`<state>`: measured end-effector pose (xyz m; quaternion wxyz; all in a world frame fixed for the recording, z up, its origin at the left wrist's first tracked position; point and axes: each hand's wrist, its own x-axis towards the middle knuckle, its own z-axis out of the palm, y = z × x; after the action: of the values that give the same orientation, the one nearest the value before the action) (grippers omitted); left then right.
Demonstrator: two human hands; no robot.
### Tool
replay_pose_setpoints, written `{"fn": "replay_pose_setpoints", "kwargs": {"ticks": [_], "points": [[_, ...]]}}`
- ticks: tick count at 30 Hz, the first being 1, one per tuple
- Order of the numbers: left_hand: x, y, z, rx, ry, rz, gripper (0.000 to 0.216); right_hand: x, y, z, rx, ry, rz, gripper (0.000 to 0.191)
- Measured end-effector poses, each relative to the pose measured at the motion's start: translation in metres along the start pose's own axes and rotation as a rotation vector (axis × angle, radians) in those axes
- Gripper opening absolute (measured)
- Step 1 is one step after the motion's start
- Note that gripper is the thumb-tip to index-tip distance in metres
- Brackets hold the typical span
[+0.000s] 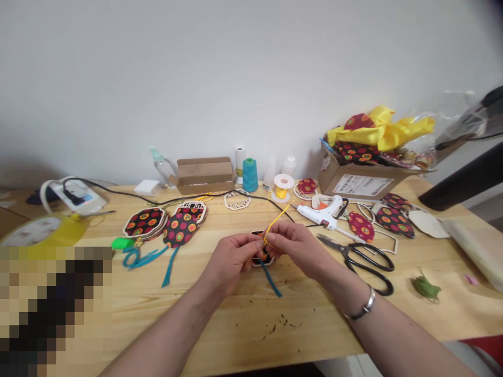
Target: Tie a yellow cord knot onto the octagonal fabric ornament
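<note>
My left hand point(231, 257) and my right hand point(296, 245) meet over the middle of the wooden table point(275, 324). Both pinch a thin yellow cord point(277, 219) just above a small fabric-covered ornament point(262, 256), which the left fingers also touch. A teal tassel strand point(272, 280) hangs from the ornament toward me. The cord rises up and right from the pinch. My right wrist wears a silver bangle point(365, 306).
Black scissors point(363, 259) and a white glue gun point(324, 212) lie right of my hands. Stacked floral ornaments point(167, 222) and teal tassels point(143, 256) lie left. A cardboard box with yellow fabric point(365, 173), thread spools point(250, 175) and a yellow cord reel point(283, 187) stand at the back.
</note>
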<state>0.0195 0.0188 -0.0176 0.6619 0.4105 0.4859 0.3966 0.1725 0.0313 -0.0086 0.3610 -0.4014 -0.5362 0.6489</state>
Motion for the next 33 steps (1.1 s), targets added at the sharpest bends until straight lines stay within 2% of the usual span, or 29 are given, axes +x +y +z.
{"fn": "replay_pose_setpoints", "kwargs": {"ticks": [9,18,22,28,33], "points": [[0.000,-0.004,-0.001,0.048,-0.034,0.011,0.015,0.002,0.003,0.000,-0.128,0.096,-0.010,0.015],[-0.002,0.007,0.000,0.224,-0.046,-0.033,0.021,0.003,0.001,-0.004,-0.215,0.165,-0.066,0.011],[-0.002,0.008,0.000,0.247,-0.044,-0.017,0.017,0.003,0.002,-0.006,-0.327,0.158,-0.089,0.010],[-0.003,0.009,0.000,0.285,-0.031,-0.006,0.015,0.000,-0.003,-0.007,-0.432,0.080,-0.112,0.013],[-0.004,0.010,0.002,0.289,-0.012,0.011,0.013,0.000,-0.004,-0.007,-0.536,0.102,-0.120,0.017]]}}
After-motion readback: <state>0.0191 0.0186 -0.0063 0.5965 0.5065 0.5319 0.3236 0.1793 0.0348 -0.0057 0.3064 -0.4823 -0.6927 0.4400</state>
